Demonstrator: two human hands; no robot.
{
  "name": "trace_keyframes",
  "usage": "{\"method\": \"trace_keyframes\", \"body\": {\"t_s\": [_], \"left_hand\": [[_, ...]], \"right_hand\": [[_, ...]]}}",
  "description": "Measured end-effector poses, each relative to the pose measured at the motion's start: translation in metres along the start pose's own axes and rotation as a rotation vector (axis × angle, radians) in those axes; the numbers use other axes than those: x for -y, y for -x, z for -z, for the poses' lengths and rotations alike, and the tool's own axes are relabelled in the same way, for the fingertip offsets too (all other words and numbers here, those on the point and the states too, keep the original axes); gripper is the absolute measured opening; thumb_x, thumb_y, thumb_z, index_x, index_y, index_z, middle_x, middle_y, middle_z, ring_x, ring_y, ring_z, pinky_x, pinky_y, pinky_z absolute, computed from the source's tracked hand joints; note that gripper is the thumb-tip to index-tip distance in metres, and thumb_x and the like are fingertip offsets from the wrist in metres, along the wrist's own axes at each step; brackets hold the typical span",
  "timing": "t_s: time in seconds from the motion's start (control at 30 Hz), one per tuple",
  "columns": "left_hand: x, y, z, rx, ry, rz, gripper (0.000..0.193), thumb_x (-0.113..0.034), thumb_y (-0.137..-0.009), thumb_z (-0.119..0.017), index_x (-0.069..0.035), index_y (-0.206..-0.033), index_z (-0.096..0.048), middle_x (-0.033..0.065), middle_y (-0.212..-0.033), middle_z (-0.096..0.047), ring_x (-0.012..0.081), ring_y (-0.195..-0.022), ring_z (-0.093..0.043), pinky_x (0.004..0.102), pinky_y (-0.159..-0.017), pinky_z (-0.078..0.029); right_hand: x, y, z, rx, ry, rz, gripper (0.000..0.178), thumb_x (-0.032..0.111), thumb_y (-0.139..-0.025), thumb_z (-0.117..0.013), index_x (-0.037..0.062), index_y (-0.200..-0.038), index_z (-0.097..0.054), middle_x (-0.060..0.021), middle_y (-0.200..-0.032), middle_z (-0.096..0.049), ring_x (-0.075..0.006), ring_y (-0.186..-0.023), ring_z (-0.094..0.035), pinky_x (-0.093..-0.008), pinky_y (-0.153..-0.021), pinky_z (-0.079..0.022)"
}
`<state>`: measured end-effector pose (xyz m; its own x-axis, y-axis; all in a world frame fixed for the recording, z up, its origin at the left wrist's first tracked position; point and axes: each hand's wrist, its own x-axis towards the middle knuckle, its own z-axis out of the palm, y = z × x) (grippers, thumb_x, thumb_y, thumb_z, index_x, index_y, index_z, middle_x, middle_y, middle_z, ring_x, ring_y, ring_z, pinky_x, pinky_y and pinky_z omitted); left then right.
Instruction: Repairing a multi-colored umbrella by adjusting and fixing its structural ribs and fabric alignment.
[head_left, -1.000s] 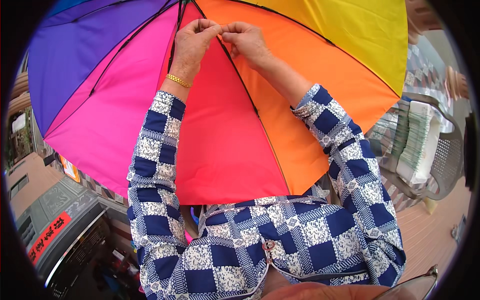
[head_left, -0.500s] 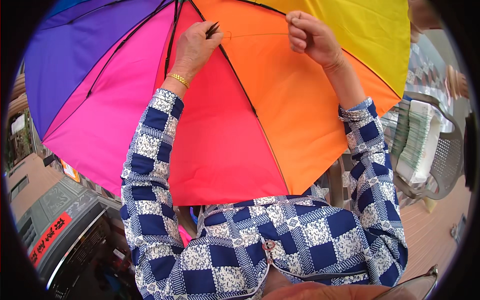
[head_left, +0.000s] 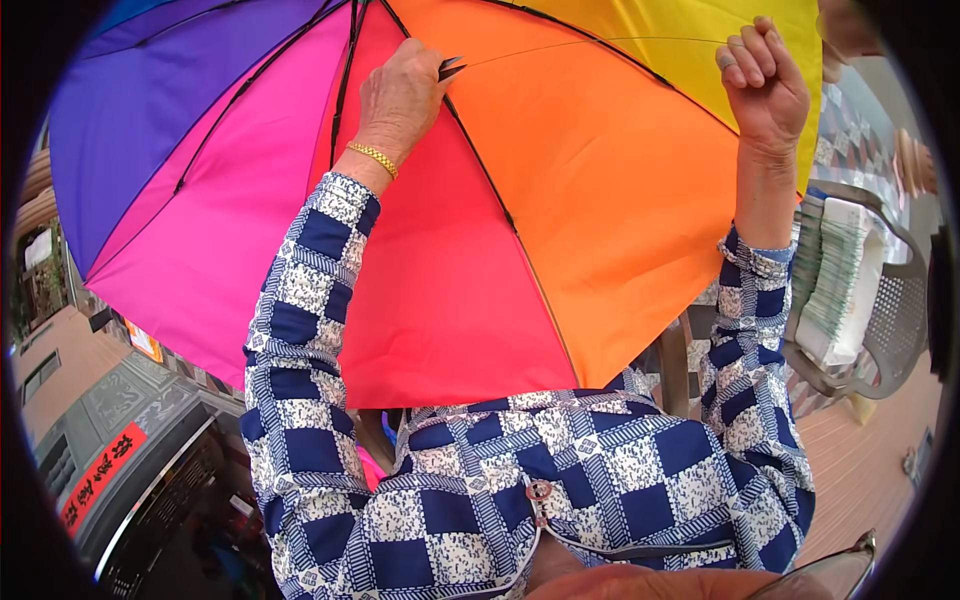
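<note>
An open umbrella in rainbow panels (head_left: 440,280) fills the space before me, its inner side with black ribs (head_left: 480,165) facing up. My left hand (head_left: 400,100) is closed over the red panel near a rib. From its fingers stick the dark points of a small black tool (head_left: 452,69); its kind is mostly hidden. A thin thread (head_left: 600,42) stretches from beside these points across the orange and yellow panels to my right hand (head_left: 765,85). The right fingers are curled closed at the thread's end, held up over the yellow panel; whether they also hold a needle cannot be seen.
A grey plastic chair (head_left: 895,310) at the right bears a white pack of green-edged strips (head_left: 840,280). Part of another person's hand (head_left: 845,35) shows at the upper right. A dark shop-like front (head_left: 170,500) with a red banner (head_left: 103,478) lies lower left.
My right hand has moved right and slightly up, from the orange panel to the yellow, drawing out a longer stretch of thread. My left hand has shifted slightly right.
</note>
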<state>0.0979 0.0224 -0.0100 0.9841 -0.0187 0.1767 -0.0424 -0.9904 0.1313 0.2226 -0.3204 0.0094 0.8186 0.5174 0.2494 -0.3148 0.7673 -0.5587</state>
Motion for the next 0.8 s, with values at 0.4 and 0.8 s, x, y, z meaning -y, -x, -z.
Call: {"method": "trace_keyframes", "body": {"t_s": [0.4,0.8], "left_hand": [[0.005,0.014,0.007,-0.016,0.027,-0.099,0.028,-0.024,-0.077,-0.068,-0.004,-0.093,-0.055,0.012,-0.087,-0.059,0.0314,-0.075,-0.061,0.0411,-0.062,-0.049],[-0.017,-0.002,0.008,0.362,-0.261,-0.05,0.021,-0.024,-0.082,-0.061,-0.003,-0.083,-0.059,0.0126,-0.084,-0.061,0.0312,-0.081,-0.061,0.0413,-0.067,-0.048]], "right_hand": [[0.017,0.041,-0.048,0.048,0.223,0.082,0.014,0.01,-0.095,-0.039,0.0024,-0.101,-0.049,0.0028,-0.064,-0.036,-0.0083,-0.055,-0.037,-0.0231,-0.056,-0.036],[0.017,0.065,-0.054,0.133,0.316,0.104,0.017,0.013,-0.096,-0.035,0.0032,-0.102,-0.048,0.0025,-0.063,-0.037,-0.0079,-0.049,-0.038,-0.024,-0.05,-0.04]]}}
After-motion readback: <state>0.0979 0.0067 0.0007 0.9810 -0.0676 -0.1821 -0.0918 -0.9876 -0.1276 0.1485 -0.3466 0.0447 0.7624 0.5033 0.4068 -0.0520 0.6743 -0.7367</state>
